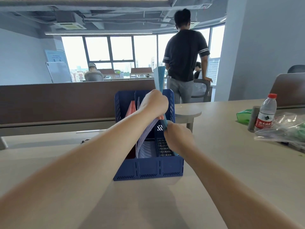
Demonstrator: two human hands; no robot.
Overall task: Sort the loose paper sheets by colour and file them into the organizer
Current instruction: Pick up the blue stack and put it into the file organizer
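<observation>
Head view: blue sheets [160,76] are gripped upright, by left hand [153,104] around mid-height and by right hand [179,138] at the lower edge, over the right compartment of the blue organizer [148,169]. Pink sheets [131,109] are filed left, lilac sheets [145,134] in the middle.

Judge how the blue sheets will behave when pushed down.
Likely fairly stiff as a stack: blue sheets stand straight above the left hand. Singly probably floppy, as the purple sheets beside them bow. May fan; top edges spread.
</observation>
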